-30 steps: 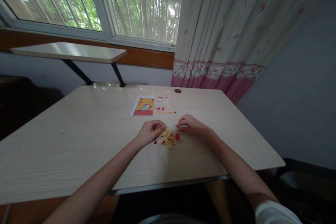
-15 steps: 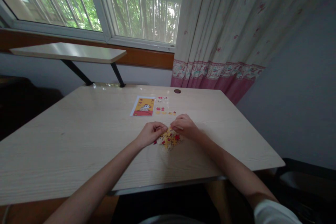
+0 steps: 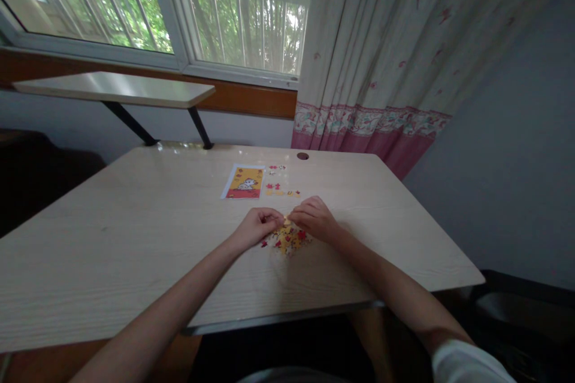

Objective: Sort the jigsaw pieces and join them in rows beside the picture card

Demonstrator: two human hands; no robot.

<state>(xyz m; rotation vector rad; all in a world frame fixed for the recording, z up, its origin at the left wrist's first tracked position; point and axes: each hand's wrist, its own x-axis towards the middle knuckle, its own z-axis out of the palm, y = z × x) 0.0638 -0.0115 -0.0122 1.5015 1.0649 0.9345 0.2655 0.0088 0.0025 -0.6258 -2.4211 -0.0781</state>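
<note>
While beside one puzzle-piece heap (image 3: 288, 241), one left hand (image 3: 257, 227), one right hand (image 3: 316, 219), both grips indiscernible

Over my remote feed I count one bare left hand (image 3: 258, 227) and one bare right hand (image 3: 314, 219), two in all. I get one heap of yellow, red and whitish jigsaw pieces (image 3: 287, 242), too small and overlapped for me to number. I count one rectangular yellow-and-red printed picture sheet (image 3: 245, 182) and, beside it, two loose groups of small red, yellow and white pieces (image 3: 269, 187); their exact number I cannot fix. I also have one pale wood-grain tabletop (image 3: 135, 239), one round dark hole (image 3: 303, 156), one raised pale shelf (image 3: 117, 87), two slanting black supports (image 3: 200, 127), two glass window panes (image 3: 249, 18), one cream-and-pink patterned curtain (image 3: 377, 42) and one whitish sleeve (image 3: 467, 363).
</note>
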